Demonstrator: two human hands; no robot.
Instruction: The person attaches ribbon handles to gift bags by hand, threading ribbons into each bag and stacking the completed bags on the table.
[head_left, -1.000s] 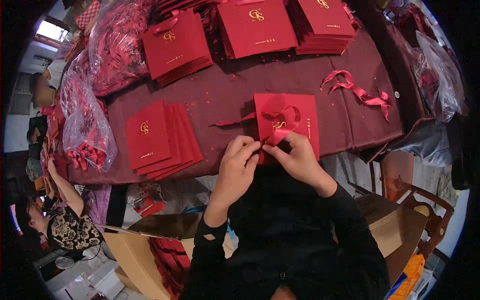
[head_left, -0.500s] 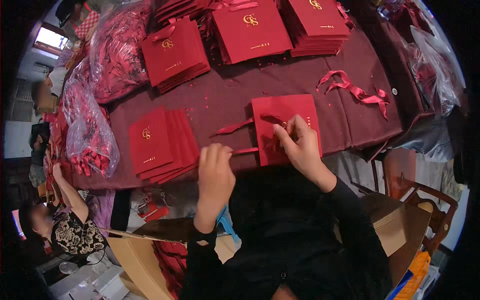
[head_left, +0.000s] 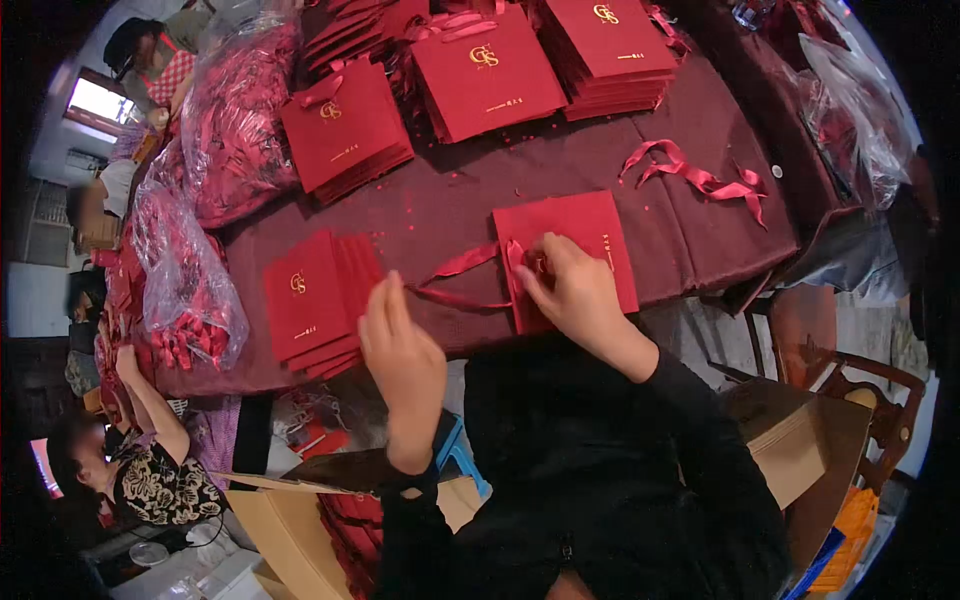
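below and beyond our hands spreads the maroon-covered table (head_left: 560, 165). the piled red bags (head_left: 490, 85) stand well beyond our fingertips; the fanned red bags (head_left: 305, 325) lie just left of our left hand. under our right hand, flat near the table's near edge, is the single red bag (head_left: 590, 225).

our right hand (head_left: 540, 262) bends over its printed face; whether its fingertips pinch anything, we cannot tell. our left hand (head_left: 403, 345) is raised off the bag, fingers extended and slightly blurred; we cannot tell whether they hold a ribbon end.

the bag's ribbon (head_left: 467, 261) trails from its left edge, between our hands. a hard leftward pull could, we judge, drag the bag askew or crease it if our right hand presses lightly. crossed strands could twist, and a wide left-hand sweep could knock the fanned bags.
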